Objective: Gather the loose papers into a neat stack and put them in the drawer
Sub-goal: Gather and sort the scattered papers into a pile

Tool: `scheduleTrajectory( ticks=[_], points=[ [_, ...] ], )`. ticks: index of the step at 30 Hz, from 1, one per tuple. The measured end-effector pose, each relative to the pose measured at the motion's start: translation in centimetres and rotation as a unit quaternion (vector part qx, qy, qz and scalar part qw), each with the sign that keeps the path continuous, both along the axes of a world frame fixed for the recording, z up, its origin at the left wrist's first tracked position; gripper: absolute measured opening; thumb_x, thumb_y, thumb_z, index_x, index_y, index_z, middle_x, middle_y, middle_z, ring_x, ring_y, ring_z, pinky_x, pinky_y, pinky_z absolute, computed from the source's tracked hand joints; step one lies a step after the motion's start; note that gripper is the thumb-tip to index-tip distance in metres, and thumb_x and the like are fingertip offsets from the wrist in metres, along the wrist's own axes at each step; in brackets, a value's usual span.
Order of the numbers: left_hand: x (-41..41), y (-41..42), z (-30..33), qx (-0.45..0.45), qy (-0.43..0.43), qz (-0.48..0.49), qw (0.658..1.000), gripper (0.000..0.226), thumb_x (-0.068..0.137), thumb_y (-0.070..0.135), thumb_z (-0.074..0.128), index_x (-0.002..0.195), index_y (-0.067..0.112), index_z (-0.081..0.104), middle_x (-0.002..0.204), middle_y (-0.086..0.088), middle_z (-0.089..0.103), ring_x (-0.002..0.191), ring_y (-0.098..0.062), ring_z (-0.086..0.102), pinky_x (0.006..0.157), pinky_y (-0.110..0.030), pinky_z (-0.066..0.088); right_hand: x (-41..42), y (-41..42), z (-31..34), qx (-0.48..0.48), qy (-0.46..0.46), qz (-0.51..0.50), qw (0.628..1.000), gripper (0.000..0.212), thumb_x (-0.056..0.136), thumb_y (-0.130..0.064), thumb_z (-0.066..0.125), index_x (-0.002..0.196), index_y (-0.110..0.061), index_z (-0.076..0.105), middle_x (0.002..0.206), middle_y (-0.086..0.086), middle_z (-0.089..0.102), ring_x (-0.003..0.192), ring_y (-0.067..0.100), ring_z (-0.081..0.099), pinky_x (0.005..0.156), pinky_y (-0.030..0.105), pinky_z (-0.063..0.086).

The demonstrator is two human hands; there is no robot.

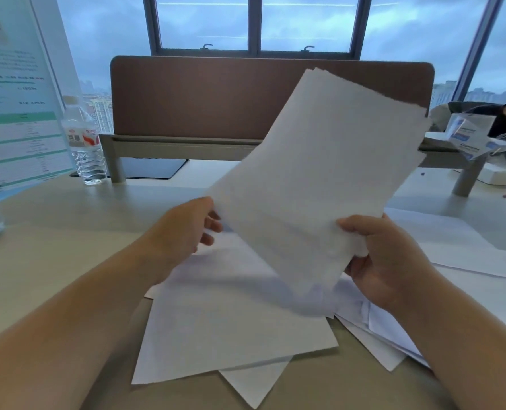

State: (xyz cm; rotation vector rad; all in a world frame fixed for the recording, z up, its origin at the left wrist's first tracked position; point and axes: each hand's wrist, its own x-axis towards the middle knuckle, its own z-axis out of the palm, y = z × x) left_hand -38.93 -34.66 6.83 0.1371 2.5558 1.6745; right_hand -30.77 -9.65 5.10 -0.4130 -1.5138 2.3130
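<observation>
Our right hand [385, 255] grips the lower right edge of a sheaf of white papers [314, 184], thumb on top, fingers curled behind. Our left hand [181, 232] meets the sheaf's left edge w/ fingers tucked behind it; we cannot tell whether they pinch it. The sheaf is lifted off the desk [53, 241], tilted up to the right, top edges uneven. Beneath lie more loose sheets [228, 327], overlapping & askew. A water bottle [84, 140] stands back left, near the brown divider [216, 96].
</observation>
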Motion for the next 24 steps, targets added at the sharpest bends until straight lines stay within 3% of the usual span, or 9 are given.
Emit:
scheduleTrajectory(
  ticks=[2, 4, 7, 10, 13, 15, 17, 19, 24],
  points=[
    [0.1, 0.1, 0.1, 0.061, -0.004, -0.004, 0.998, 0.052, 0.108, 0.047, 0.030, 0.093, 0.013, 0.067, 0.103, -0.015, 0.079, 0.082, -0.025, 0.071, 0.083, -0.040, 0.051, -0.1, -0.2, -0.2, -0.006, -0.020, -0.007, 1.000, 0.032, 0.093, -0.008, 0.066, 0.123, -0.017, 0.067, 0.105, 0.007, 0.079, 0.091, 0.028, 0.075, 0.078, 0.042, 0.061],
    [0.2, 0.0, 0.0, -0.008, 0.028, -0.028, 0.999, 0.064, 0.109, 0.056, 0.023, 0.097, 0.015, 0.070, 0.099, -0.009, 0.079, 0.091, -0.029, 0.073, 0.089, -0.043, 0.053, -0.2, -0.1, -0.2, 0.003, -0.056, -0.046, 0.997, 0.032, 0.094, -0.009, 0.069, 0.125, -0.017, 0.067, 0.110, 0.010, 0.077, 0.098, 0.034, 0.073, 0.085, 0.053, 0.059],
    [-0.4, -1.2, 0.0, -0.280, 0.075, -0.014, 0.957, 0.058, 0.103, 0.065, 0.035, 0.109, 0.015, 0.064, 0.121, -0.011, 0.070, 0.103, -0.033, 0.064, 0.094, -0.044, 0.050, 0.0, 0.3, 0.2, 0.036, -0.099, -0.091, 0.990, 0.032, 0.093, -0.008, 0.069, 0.121, -0.022, 0.067, 0.109, 0.011, 0.075, 0.096, 0.036, 0.070, 0.077, 0.058, 0.059],
    [-0.4, -2.7, 0.0, -0.517, 0.010, -0.008, 0.856, 0.099, 0.077, 0.089, 0.053, 0.150, 0.023, 0.045, 0.153, -0.010, 0.050, 0.135, -0.033, 0.053, 0.110, -0.043, 0.045, 0.5, 0.6, 0.8, 0.093, -0.138, -0.077, 0.983, 0.026, 0.093, -0.002, 0.063, 0.114, -0.017, 0.064, 0.102, 0.016, 0.072, 0.084, 0.036, 0.070, 0.068, 0.055, 0.060],
    [-0.2, -3.2, 0.6, -0.543, -0.009, -0.019, 0.839, 0.116, 0.066, 0.093, 0.063, 0.154, 0.021, 0.040, 0.153, -0.009, 0.050, 0.136, -0.030, 0.052, 0.109, -0.039, 0.046, 1.0, 0.7, 1.0, 0.176, -0.178, -0.033, 0.968, 0.022, 0.085, 0.002, 0.065, 0.106, -0.005, 0.062, 0.102, 0.028, 0.071, 0.075, 0.037, 0.070, 0.069, 0.055, 0.060],
    [-0.3, -3.2, 0.9, -0.528, -0.011, -0.029, 0.848, 0.112, 0.066, 0.088, 0.070, 0.150, 0.019, 0.043, 0.144, -0.006, 0.059, 0.124, -0.026, 0.059, 0.102, -0.036, 0.049, 0.9, 0.9, 0.6, 0.253, -0.203, -0.031, 0.945, 0.039, 0.073, -0.005, 0.072, 0.111, -0.007, 0.060, 0.105, 0.027, 0.069, 0.083, 0.041, 0.071, 0.067, 0.061, 0.062],
    [-0.3, -3.2, 0.9, -0.505, -0.020, -0.029, 0.862, 0.110, 0.063, 0.085, 0.076, 0.146, 0.019, 0.046, 0.130, -0.003, 0.066, 0.102, -0.020, 0.065, 0.095, -0.035, 0.054, 0.7, 1.0, 0.3, 0.367, -0.219, -0.044, 0.903, 0.045, 0.075, -0.009, 0.073, 0.116, -0.014, 0.055, 0.105, 0.015, 0.066, 0.086, 0.034, 0.067, 0.060, 0.043, 0.061],
    [-0.3, -3.1, 0.9, -0.497, -0.021, -0.030, 0.867, 0.110, 0.061, 0.083, 0.078, 0.145, 0.019, 0.047, 0.120, -0.002, 0.066, 0.090, -0.017, 0.064, 0.092, -0.035, 0.056, 0.7, 1.3, -0.1, 0.444, -0.213, -0.059, 0.868, 0.034, 0.083, -0.007, 0.066, 0.113, -0.020, 0.055, 0.100, 0.005, 0.064, 0.083, 0.024, 0.060, 0.063, 0.034, 0.051],
    [-0.4, -3.4, 0.8, -0.518, -0.006, 0.004, 0.855, 0.121, 0.061, 0.086, 0.075, 0.154, 0.019, 0.035, 0.147, -0.013, 0.043, 0.130, -0.033, 0.056, 0.108, -0.043, 0.048, 0.6, 1.7, 0.2, 0.467, -0.186, -0.084, 0.860, 0.033, 0.081, 0.001, 0.051, 0.103, -0.019, 0.064, 0.092, 0.002, 0.067, 0.080, 0.023, 0.060, 0.069, 0.035, 0.049]
  ],
)
